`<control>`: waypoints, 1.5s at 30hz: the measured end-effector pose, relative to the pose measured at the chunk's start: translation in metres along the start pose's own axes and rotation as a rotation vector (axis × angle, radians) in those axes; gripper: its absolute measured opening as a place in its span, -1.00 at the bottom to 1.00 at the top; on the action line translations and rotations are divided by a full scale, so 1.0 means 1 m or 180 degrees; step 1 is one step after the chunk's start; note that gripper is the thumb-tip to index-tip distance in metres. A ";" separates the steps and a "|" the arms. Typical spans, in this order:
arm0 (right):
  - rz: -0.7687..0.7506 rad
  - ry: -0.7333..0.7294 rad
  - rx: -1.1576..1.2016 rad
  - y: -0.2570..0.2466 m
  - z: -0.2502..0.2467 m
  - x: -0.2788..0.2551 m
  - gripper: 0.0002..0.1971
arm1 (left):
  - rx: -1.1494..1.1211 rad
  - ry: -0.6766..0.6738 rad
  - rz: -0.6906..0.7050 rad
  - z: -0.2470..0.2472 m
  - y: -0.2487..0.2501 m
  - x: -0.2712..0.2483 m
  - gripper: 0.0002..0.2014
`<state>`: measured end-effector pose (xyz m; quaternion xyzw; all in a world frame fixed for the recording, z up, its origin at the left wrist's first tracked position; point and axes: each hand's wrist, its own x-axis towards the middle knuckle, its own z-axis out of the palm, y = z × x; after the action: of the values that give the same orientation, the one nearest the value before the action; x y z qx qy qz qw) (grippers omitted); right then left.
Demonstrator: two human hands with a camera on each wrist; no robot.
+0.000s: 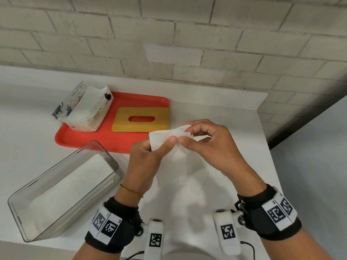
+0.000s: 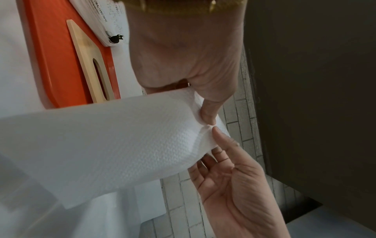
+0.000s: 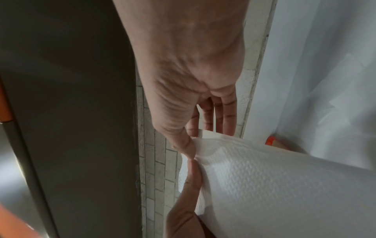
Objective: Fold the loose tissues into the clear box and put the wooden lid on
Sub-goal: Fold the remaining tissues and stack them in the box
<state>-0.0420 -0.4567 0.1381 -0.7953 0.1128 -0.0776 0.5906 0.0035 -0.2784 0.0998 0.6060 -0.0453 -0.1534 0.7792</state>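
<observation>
We note the left hand (image 1: 145, 162) and right hand (image 1: 210, 145) each pinching the top edge of one white tissue (image 1: 174, 156), thumbs nearly meeting (right's other fingers spread loosely). It hangs over the white counter (image 1: 216, 109), right of the clear box (image 1: 62, 188). The wooden lid (image 1: 141, 120) lies on the red tray (image 1: 105, 139) by a brick wall (image 1: 169, 38).

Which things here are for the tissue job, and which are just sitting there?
For the job:
tissue, pinched by left hand and right hand
clear box
wooden lid
tissue pack

Just there:
red tray
white counter
</observation>
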 end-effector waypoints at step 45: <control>-0.0192 -0.0385 -0.0019 0.001 -0.016 -0.005 -0.72 | 0.0253 -0.0121 -0.0216 -0.005 -0.004 -0.002 -0.74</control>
<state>-0.0512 -0.4707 0.1424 -0.8034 0.0531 -0.0469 0.5913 0.0017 -0.2737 0.0952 0.6346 -0.0457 -0.1893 0.7479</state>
